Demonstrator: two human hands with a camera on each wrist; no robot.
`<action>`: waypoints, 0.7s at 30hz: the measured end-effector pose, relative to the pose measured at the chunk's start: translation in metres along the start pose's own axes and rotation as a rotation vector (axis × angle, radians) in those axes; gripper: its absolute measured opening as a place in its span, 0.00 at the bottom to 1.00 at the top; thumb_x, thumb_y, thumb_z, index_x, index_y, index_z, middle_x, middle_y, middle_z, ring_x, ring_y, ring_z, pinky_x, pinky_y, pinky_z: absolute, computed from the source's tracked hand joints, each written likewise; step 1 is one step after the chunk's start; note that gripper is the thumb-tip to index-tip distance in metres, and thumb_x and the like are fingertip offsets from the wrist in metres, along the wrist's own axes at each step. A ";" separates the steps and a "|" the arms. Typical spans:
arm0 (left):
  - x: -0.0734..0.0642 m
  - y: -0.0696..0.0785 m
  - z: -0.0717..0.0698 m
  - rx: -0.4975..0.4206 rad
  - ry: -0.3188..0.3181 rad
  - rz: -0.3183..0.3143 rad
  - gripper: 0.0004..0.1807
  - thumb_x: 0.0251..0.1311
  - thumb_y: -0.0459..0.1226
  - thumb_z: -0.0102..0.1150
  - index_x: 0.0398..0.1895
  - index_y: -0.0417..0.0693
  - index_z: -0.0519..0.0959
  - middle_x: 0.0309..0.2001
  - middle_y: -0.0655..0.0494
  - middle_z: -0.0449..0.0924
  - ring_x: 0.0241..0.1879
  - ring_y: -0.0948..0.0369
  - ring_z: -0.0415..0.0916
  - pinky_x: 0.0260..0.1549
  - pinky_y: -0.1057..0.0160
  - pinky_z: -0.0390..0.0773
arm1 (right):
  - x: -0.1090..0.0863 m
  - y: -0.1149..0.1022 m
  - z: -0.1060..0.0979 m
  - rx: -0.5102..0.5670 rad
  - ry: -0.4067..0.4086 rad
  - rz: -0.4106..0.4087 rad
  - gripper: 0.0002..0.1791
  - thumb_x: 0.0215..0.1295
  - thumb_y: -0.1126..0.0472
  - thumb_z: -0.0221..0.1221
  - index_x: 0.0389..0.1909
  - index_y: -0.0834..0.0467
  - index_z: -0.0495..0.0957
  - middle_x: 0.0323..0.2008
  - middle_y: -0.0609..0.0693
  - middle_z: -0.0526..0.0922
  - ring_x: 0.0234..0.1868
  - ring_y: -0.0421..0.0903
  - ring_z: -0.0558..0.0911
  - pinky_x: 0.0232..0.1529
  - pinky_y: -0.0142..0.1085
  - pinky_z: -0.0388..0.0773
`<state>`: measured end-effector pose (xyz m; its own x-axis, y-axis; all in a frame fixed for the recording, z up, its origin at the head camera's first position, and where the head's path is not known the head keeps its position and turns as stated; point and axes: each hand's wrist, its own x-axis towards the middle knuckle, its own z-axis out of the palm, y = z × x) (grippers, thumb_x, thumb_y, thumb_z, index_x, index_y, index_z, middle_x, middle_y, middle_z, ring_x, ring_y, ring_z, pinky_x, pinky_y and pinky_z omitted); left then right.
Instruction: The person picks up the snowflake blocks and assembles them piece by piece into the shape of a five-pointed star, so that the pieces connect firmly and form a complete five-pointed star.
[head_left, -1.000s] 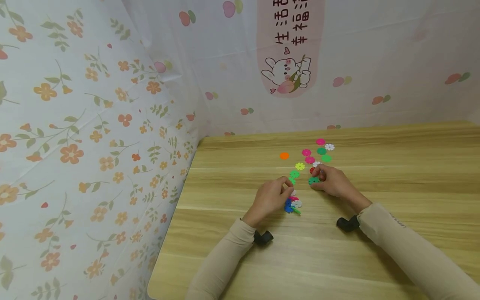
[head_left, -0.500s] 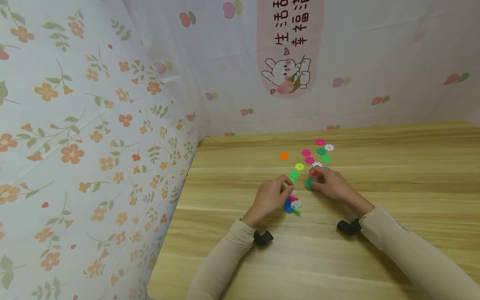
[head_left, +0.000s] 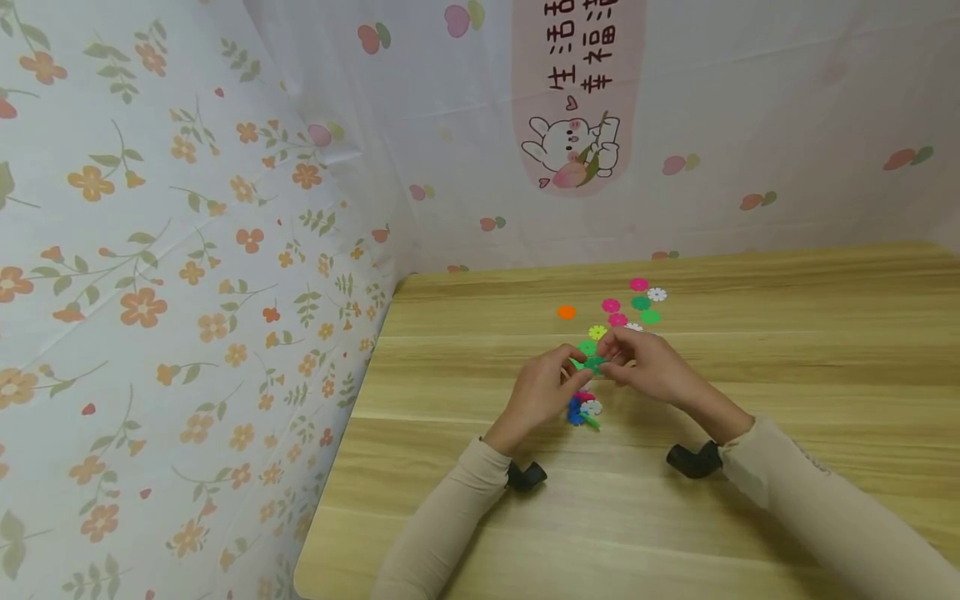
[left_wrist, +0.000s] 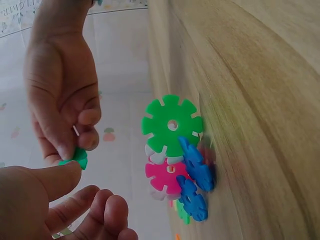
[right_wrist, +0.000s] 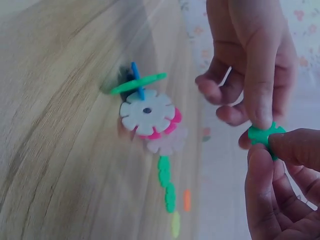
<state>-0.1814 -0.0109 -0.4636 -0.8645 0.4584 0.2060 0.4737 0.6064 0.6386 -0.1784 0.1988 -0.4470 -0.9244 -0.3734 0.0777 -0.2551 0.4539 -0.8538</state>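
Between my two hands is a dark green snowflake disc (head_left: 595, 365), a notched plastic toy piece. My right hand (head_left: 651, 364) pinches it from the right with thumb and fingers. From the left, the thumb and index finger of my left hand (head_left: 534, 390) pinch its other edge. The right wrist view shows the disc (right_wrist: 259, 135) partly covered by both thumbs. Below the hands stands a cluster of joined discs: a bright green disc (left_wrist: 162, 117), a pink disc (left_wrist: 159, 175), blue discs (left_wrist: 196, 162) and white ones (right_wrist: 135, 115).
Loose discs lie beyond the hands on the wooden table (head_left: 750, 333): an orange disc (head_left: 567, 312), a yellow disc (head_left: 597, 332), pink, green and white ones. A patterned curtain (head_left: 187, 292) borders the left side. Black wrist mounts (head_left: 693, 460) hang under the sleeves.
My right hand has picked up the dark green disc from the table and carried it left to my left hand, which now grips it too. The left hand has hardly moved.
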 end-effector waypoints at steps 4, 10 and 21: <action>0.000 0.001 0.000 -0.032 -0.002 0.009 0.12 0.68 0.44 0.63 0.49 0.48 0.80 0.31 0.64 0.80 0.26 0.74 0.75 0.25 0.74 0.74 | -0.003 -0.007 0.000 -0.004 -0.006 -0.030 0.07 0.68 0.68 0.62 0.42 0.57 0.75 0.33 0.51 0.81 0.36 0.56 0.83 0.34 0.49 0.84; 0.001 0.000 0.000 -0.061 0.020 0.073 0.10 0.69 0.42 0.62 0.47 0.48 0.80 0.33 0.64 0.79 0.28 0.73 0.75 0.29 0.76 0.75 | -0.004 -0.012 0.000 -0.016 0.005 -0.048 0.07 0.68 0.68 0.63 0.41 0.57 0.75 0.33 0.50 0.81 0.35 0.50 0.82 0.34 0.49 0.84; 0.001 -0.003 -0.003 -0.057 0.058 0.103 0.05 0.70 0.40 0.60 0.41 0.49 0.81 0.33 0.64 0.78 0.31 0.71 0.74 0.32 0.76 0.75 | -0.001 -0.008 0.002 0.010 -0.002 -0.052 0.04 0.68 0.67 0.62 0.40 0.58 0.77 0.35 0.55 0.83 0.36 0.57 0.83 0.34 0.50 0.84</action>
<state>-0.1841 -0.0142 -0.4636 -0.8207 0.4773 0.3139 0.5516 0.5191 0.6528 -0.1750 0.1939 -0.4408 -0.9094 -0.3980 0.1209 -0.2998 0.4256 -0.8538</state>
